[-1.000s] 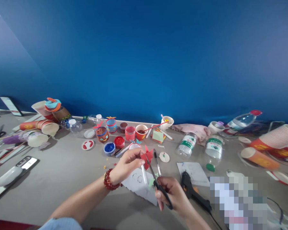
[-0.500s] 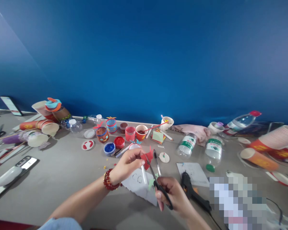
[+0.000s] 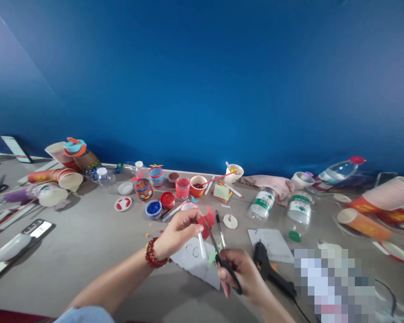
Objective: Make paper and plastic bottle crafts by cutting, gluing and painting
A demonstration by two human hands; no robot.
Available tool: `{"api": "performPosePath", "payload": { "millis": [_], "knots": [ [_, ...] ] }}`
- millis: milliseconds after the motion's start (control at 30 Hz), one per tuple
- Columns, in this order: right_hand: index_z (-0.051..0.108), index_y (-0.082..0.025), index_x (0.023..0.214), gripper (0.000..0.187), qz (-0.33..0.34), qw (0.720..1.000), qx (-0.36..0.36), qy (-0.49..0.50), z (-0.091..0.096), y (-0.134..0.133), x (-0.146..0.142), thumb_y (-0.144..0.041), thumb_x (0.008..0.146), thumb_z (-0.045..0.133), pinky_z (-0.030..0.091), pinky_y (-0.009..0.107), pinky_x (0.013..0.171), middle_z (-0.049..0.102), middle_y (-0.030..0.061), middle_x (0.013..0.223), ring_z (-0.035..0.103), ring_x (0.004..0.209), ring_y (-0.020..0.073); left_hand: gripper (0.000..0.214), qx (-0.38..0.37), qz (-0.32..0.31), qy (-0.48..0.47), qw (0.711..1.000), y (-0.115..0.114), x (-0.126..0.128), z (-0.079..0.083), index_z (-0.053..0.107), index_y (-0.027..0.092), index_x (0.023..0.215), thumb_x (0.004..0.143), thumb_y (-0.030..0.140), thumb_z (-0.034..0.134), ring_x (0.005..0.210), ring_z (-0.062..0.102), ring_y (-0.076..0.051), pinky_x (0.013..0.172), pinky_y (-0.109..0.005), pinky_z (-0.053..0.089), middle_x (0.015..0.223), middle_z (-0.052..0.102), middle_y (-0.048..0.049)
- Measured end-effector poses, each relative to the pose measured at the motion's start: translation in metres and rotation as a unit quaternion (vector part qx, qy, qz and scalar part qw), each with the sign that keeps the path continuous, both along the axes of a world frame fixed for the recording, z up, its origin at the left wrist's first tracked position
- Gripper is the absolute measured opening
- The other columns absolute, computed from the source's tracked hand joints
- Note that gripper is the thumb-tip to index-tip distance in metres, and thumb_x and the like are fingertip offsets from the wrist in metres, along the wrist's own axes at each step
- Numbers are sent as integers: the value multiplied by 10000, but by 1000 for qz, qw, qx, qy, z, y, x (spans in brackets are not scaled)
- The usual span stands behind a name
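My left hand [image 3: 180,231] pinches a small piece of red paper [image 3: 207,221] with pointed edges, above the middle of the table. Black-handled scissors [image 3: 228,272] are gripped in my right hand [image 3: 239,273], their blades pointing up and left against the red paper. Beneath both hands lies a white sheet [image 3: 191,255] with black pen marks and a torn-looking edge. Small green paper pieces [image 3: 212,256] rest on it. A pen [image 3: 219,229] lies just right of the red paper, partly hidden behind the scissors. A white round disc [image 3: 230,221] sits beyond it.
Blue paint [image 3: 153,208] and red paint [image 3: 167,200] stand open behind my left hand, near small decorated cups [image 3: 143,189]. A black glue gun [image 3: 271,271] lies to the right, below two plastic bottles [image 3: 299,214]. Paper cups [image 3: 70,179] and a phone [image 3: 18,251] are at left.
Almost nothing differs. Both hands, the scissors and the red paper stay nearly in the same place.
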State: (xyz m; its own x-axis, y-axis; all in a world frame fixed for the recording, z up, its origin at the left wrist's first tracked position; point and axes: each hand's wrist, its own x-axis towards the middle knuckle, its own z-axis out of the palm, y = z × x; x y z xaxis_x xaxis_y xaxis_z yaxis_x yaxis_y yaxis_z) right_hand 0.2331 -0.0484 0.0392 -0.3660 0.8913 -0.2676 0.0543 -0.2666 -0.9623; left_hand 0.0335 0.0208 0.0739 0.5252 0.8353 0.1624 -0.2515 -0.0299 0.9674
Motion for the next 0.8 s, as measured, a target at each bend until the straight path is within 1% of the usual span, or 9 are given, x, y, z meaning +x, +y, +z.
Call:
{"api": "performPosePath", "payload": {
  "millis": [267, 433, 533, 667, 800],
  "knots": [
    [396, -221, 536, 636, -8, 1000, 11, -6, -1, 0, 1, -765, 563, 724, 320, 196, 351, 468, -45, 363, 435, 313, 90, 223, -2, -2, -10, 1000, 0, 3, 5, 641, 111, 809, 859, 329, 630, 698, 527, -140, 657, -243, 401, 762, 604, -52],
    [411, -217, 541, 615, -5, 1000, 20, -10, -5, 0, 2, -747, 597, 719, 317, 196, 357, 490, -35, 367, 436, 315, 89, 208, -8, 1, -13, 1000, -1, 2, 3, 641, 113, 813, 856, 316, 639, 689, 538, -138, 656, -243, 407, 756, 615, -51],
    [412, -213, 536, 631, -16, 1000, 24, -7, -6, 1, 1, -761, 576, 721, 305, 191, 355, 491, -35, 373, 451, 320, 91, 191, -10, 2, -14, 1000, -2, 3, 2, 631, 120, 815, 867, 303, 626, 692, 544, -140, 665, -248, 410, 755, 620, -49],
    [427, -207, 528, 657, -33, 999, 27, -16, -5, 0, 0, -797, 533, 715, 327, 195, 359, 491, -32, 382, 466, 329, 96, 171, -8, 8, -15, 1000, -4, 8, 2, 616, 131, 827, 888, 289, 598, 726, 541, -148, 705, -267, 411, 772, 615, -48],
    [426, -209, 526, 650, -41, 999, 23, -8, -5, -1, 0, -787, 533, 725, 347, 199, 364, 479, -40, 387, 475, 335, 100, 173, -20, 26, -22, 999, -6, 11, 1, 602, 142, 815, 879, 302, 609, 722, 530, -144, 698, -268, 407, 773, 601, -38]
  ]
}}
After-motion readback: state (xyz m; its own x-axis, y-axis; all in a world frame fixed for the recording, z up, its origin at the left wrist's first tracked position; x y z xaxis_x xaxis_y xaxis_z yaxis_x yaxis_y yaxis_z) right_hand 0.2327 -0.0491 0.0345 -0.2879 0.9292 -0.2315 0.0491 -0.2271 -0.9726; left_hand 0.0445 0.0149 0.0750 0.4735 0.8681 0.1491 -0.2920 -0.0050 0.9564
